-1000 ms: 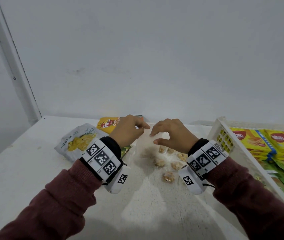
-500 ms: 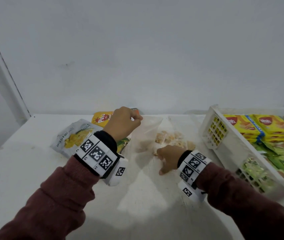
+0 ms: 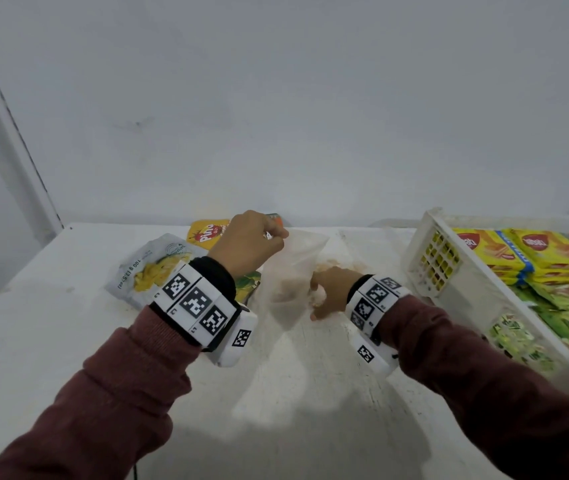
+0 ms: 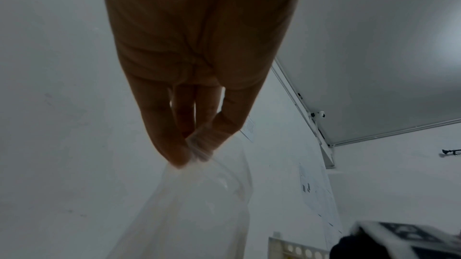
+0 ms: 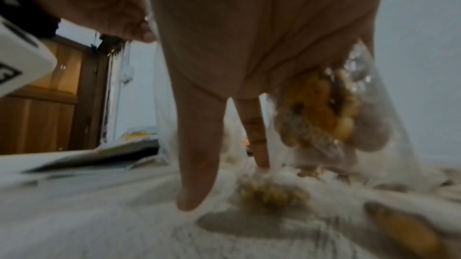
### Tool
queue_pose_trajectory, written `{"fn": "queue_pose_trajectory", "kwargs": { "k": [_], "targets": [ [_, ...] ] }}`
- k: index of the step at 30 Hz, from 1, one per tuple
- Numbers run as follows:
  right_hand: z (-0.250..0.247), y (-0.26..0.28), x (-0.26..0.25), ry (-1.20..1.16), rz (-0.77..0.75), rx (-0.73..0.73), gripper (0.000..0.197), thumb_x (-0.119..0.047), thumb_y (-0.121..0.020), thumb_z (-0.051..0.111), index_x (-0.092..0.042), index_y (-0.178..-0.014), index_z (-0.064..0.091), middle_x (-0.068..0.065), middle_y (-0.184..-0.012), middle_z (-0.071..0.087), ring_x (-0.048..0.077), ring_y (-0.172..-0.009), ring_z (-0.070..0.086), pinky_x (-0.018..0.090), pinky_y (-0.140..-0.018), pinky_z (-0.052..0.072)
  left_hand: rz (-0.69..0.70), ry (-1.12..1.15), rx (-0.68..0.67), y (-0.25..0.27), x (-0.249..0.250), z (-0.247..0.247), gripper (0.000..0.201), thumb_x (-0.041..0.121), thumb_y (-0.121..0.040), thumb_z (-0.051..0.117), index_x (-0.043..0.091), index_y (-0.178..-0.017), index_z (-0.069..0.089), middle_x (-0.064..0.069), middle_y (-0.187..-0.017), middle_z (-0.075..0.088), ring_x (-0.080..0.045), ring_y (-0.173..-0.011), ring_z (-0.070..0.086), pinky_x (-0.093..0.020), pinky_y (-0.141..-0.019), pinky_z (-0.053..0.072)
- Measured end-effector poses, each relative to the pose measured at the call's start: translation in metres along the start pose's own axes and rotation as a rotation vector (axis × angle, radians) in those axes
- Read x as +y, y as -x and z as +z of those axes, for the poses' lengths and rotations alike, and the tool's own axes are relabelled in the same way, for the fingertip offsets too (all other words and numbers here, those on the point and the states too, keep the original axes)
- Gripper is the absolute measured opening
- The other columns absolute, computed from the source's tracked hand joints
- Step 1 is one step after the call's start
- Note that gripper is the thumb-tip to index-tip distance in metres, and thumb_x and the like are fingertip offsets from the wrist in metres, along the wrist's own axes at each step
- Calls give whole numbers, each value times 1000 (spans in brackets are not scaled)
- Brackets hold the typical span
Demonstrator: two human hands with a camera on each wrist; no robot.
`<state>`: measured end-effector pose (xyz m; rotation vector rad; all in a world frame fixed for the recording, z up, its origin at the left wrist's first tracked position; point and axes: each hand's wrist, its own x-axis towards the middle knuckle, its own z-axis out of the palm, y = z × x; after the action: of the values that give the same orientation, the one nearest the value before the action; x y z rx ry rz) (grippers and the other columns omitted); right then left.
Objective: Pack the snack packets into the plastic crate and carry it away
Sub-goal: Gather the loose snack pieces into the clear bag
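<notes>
A clear plastic bag (image 3: 293, 271) of cookies stands half lifted off the white table (image 3: 68, 341). My left hand (image 3: 276, 237) pinches its top edge, and the left wrist view shows the fingertips (image 4: 179, 154) closed on the clear bag (image 4: 199, 204). My right hand (image 3: 317, 299) holds the bag's lower side. In the right wrist view its thumb (image 5: 194, 164) points down at the table and cookies (image 5: 319, 109) show through the film against the palm. The white plastic crate (image 3: 432, 258) stands to the right, apart from both hands.
The crate holds yellow wafer packs (image 3: 525, 251) and green packets (image 3: 560, 299). Left of the bag lie a silver packet with yellow chips (image 3: 151, 268), a yellow packet (image 3: 206, 232) and a green packet (image 3: 248, 285). A white wall runs close behind the table.
My right hand left the bag's top edge and dropped to its lower part. My left hand raised the top edge, so the flat bag now stands up.
</notes>
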<state>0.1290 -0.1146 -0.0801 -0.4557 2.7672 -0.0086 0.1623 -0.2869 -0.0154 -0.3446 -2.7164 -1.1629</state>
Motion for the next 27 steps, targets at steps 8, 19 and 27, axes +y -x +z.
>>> {"fn": "queue_pose_trajectory", "kwargs": {
  "k": [8,19,27],
  "targets": [
    [-5,-8,5,89,-7,44,31,-12,-78,67,-12,-109,65,4,-116,61,22,-101,60,29,-84,48,-17,34,-59,1,-2,0,24,7,-86,57,6,-108,68,-7,-115,65,-18,-98,61,-25,-89,43],
    [-88,57,9,-855,-334,558,15,1,-74,72,-13,-77,67,-14,-60,63,-4,-47,53,10,-51,46,-11,102,-105,1,0,1,24,7,-83,62,8,-107,69,-5,-110,67,-13,-83,60,-23,-77,46],
    [-79,44,17,-596,-350,506,23,-14,-74,76,-34,-74,64,2,-96,65,2,-58,50,23,-65,43,-51,136,-110,3,-9,0,25,6,-82,63,6,-107,68,-4,-114,65,-1,-67,59,-8,-60,47]
  ]
}}
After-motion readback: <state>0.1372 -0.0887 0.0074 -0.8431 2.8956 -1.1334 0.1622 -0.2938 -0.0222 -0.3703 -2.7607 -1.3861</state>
